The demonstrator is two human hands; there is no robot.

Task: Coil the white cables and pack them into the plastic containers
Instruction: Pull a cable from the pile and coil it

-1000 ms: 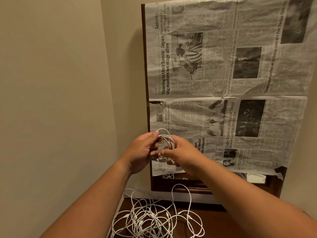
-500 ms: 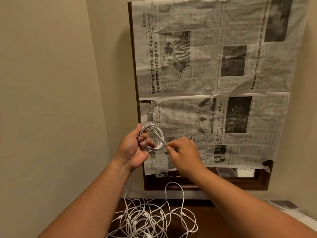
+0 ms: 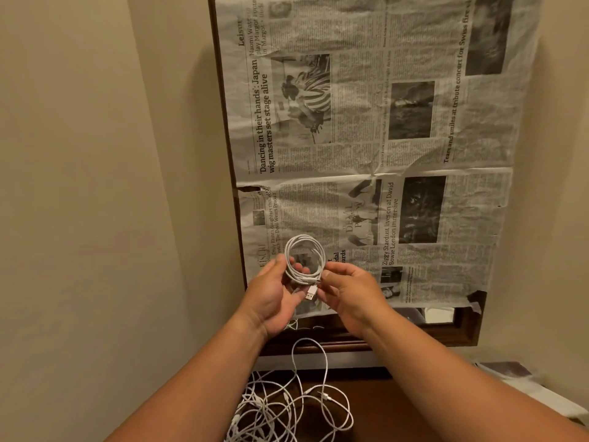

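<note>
A coiled white cable forms a round loop held up in front of the newspaper. My left hand grips the loop's left side between thumb and fingers. My right hand pinches the loop's lower right side, where the end wraps round it. A USB plug sticks out below the loop, between the two hands. A tangle of loose white cables lies on the dark wooden surface below my forearms. No plastic container can be made out clearly.
Sheets of newspaper cover a dark-framed mirror on the wall ahead. A beige wall stands close on the left. A pale flat object lies at the right edge of the surface.
The coil has become a neat round loop, with the USB plug now hanging free below it. My right hand shifted from the loose end to the coil's lower right side. The view shifted a little.
</note>
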